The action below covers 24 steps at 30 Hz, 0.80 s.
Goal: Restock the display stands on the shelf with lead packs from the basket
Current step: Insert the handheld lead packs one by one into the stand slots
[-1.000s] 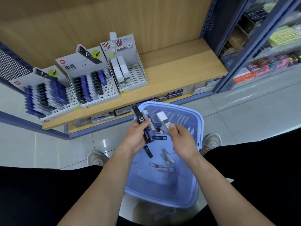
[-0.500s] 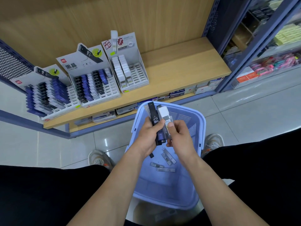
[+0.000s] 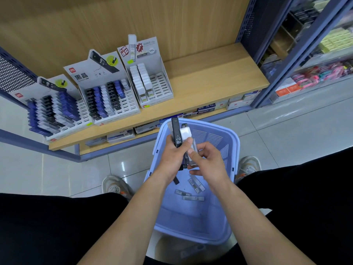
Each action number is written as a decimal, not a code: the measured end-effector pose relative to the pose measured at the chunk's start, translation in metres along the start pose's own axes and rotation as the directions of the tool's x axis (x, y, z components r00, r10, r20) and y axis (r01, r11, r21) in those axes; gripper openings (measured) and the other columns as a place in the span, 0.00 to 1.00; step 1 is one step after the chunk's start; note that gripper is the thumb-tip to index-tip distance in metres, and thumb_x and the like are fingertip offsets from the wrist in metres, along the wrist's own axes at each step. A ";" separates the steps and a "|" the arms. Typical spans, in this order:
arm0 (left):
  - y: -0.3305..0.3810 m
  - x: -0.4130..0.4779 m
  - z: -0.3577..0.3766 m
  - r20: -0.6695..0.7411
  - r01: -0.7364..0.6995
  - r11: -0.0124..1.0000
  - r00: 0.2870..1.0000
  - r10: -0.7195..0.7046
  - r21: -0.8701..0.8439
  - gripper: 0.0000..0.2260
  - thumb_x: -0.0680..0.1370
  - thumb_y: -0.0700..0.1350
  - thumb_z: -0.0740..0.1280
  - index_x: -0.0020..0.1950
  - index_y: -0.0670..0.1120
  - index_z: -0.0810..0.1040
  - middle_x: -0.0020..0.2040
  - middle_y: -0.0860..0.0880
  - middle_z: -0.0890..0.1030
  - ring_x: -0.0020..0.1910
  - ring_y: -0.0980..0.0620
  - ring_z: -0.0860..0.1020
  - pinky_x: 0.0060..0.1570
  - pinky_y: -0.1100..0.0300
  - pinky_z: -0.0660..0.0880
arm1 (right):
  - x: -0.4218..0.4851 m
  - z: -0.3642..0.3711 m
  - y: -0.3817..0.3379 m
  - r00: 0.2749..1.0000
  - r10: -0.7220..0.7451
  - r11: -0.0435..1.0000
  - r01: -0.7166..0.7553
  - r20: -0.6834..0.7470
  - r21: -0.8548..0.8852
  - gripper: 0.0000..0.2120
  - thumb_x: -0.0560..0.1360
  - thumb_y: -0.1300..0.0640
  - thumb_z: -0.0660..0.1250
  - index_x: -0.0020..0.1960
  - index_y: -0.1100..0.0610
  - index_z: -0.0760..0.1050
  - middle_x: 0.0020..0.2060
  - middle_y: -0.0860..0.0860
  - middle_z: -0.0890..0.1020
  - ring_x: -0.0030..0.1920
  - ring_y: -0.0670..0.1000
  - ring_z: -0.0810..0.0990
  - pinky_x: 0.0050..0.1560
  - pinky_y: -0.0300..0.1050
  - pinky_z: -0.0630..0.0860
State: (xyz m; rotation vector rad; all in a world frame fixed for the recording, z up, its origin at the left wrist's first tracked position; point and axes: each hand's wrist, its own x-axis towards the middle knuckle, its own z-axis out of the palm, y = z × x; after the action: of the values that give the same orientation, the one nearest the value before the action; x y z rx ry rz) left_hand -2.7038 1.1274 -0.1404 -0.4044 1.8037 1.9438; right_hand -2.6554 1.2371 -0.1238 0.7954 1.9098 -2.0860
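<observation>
White pack (image 3: 185, 132) now against black pack (image 3: 175, 129)

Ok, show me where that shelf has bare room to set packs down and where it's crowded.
Free: the bare shelf board between the white-pack stand and the blue upright; also that stand's empty right-hand slots. Crowded: the middle stand and left stand, mostly filled and set close side by side.

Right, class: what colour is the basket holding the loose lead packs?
The basket is pale blue; head view.
</observation>
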 end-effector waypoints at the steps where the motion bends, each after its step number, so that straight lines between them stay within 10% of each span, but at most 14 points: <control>1: 0.001 0.001 0.000 -0.004 0.011 1.000 1.000 -0.011 -0.013 0.07 0.81 0.46 0.69 0.57 0.51 0.73 0.50 0.50 0.83 0.44 0.56 0.84 0.42 0.56 0.81 | 0.000 0.000 -0.001 1.000 0.005 1.000 -0.005 0.000 0.001 0.10 0.77 0.54 0.72 0.52 0.59 0.75 0.45 0.61 0.82 0.38 0.58 0.85 0.37 0.49 0.83; 9: 0.012 0.005 -0.009 -0.044 0.034 0.999 0.998 -0.034 -0.002 0.07 0.81 0.45 0.69 0.57 0.52 0.74 0.56 0.44 0.83 0.55 0.41 0.83 0.54 0.40 0.81 | 0.004 -0.013 -0.006 0.999 0.022 1.000 -0.021 -0.027 0.023 0.05 0.81 0.58 0.65 0.54 0.58 0.78 0.45 0.56 0.86 0.46 0.53 0.83 0.43 0.48 0.82; 18: 0.055 -0.007 -0.045 -0.002 -0.096 0.986 0.995 0.097 0.137 0.11 0.81 0.45 0.68 0.62 0.50 0.72 0.54 0.51 0.82 0.52 0.53 0.81 0.47 0.61 0.78 | 0.003 -0.010 -0.051 0.984 0.036 0.962 -0.080 0.173 0.259 0.15 0.82 0.67 0.57 0.64 0.59 0.76 0.37 0.55 0.78 0.32 0.53 0.73 0.34 0.49 0.76; 24: 0.085 -0.021 -0.074 -0.026 -0.146 0.976 0.988 0.152 0.164 0.11 0.81 0.46 0.69 0.62 0.49 0.73 0.60 0.45 0.80 0.56 0.49 0.80 0.59 0.50 0.77 | -0.003 0.011 -0.074 0.942 -0.077 0.987 0.026 0.328 0.157 0.10 0.80 0.66 0.64 0.58 0.56 0.78 0.39 0.52 0.79 0.32 0.51 0.73 0.35 0.46 0.74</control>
State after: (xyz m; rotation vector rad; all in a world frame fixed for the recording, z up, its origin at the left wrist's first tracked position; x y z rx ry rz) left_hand -2.7365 1.0482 -0.0639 -0.2603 2.0523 1.8793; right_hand -2.6925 1.2361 -0.0586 0.3863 1.6253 -2.2464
